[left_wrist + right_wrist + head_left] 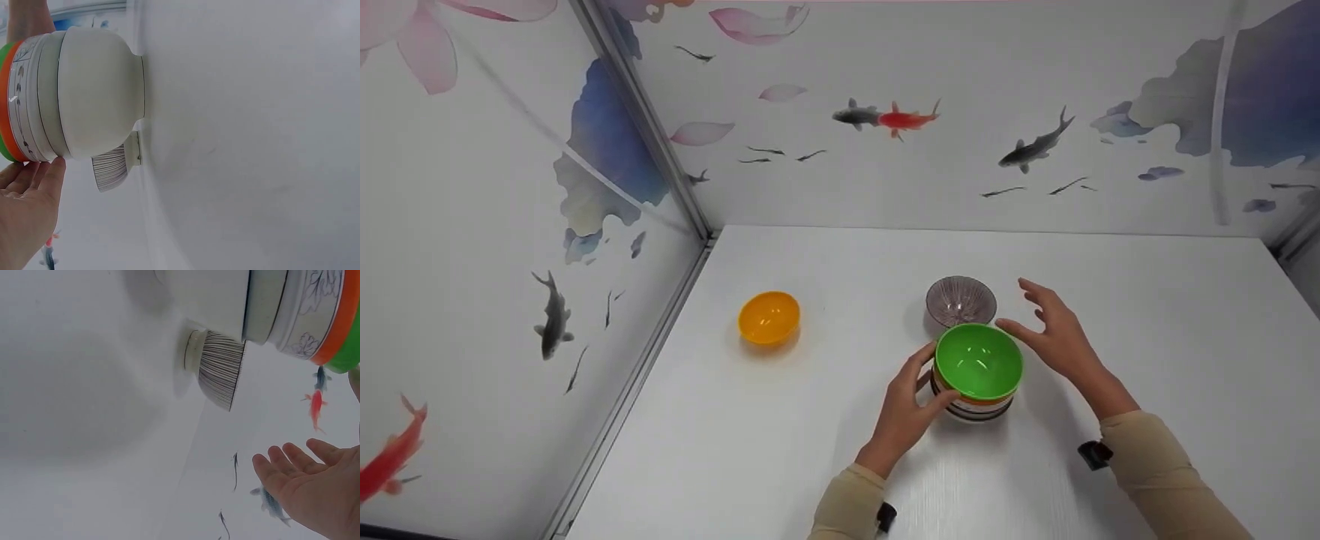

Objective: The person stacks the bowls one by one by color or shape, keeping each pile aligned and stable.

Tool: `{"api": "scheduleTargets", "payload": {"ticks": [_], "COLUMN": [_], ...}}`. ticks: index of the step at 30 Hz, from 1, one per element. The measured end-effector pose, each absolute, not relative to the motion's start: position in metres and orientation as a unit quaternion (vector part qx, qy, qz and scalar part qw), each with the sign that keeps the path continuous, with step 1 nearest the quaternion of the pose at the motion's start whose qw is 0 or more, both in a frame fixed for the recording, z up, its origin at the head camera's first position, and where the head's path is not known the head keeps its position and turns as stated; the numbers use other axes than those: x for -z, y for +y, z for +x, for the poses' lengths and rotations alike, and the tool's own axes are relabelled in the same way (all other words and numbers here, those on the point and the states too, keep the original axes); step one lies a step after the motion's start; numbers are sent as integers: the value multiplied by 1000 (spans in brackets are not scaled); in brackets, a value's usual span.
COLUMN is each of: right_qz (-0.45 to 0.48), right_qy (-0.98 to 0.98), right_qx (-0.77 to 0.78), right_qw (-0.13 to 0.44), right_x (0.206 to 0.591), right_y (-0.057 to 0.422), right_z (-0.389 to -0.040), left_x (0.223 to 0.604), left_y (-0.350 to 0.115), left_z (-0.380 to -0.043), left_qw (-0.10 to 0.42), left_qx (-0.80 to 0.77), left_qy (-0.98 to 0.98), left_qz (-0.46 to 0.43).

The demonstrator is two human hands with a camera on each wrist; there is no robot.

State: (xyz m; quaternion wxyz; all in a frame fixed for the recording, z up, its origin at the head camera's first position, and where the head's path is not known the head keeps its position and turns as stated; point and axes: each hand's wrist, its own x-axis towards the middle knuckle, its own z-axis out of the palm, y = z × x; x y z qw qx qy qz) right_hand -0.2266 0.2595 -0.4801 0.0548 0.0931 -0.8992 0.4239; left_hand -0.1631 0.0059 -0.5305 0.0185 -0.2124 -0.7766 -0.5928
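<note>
A green bowl [979,364] tops a stack of nested bowls, with an orange bowl [16,101] below it, then a white patterned bowl [28,98] and a plain white bowl [101,93] at the bottom. My left hand [906,409] holds the stack's left side, thumb at the front, fingers along the upper bowls. To the right of the stack, my right hand [1057,334] is raised with fingers spread, apart from the bowls and holding nothing. Just behind the stack stands a purplish ribbed bowl [960,300], its striped outside [221,365] showing in the right wrist view.
A yellow-orange bowl [769,319] sits by itself on the left part of the white table [720,450]. Panels printed with fish and petals border the table at the back [885,187] and left [472,225].
</note>
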Motion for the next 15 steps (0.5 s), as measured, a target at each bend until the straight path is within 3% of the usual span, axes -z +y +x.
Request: {"api": "scheduleTargets", "payload": {"ticks": [15], "right_qz": [125], "right_qy": [-901], "right_qx": [-416], "right_qw": [17], "right_x": [506], "right_y": [263], "right_z": [-257], "left_x": [531], "left_y": [5], "left_z": [-165], "left_qw": [20], "left_qx": [591], "left_qy": [-775], "left_qz": [-221]}}
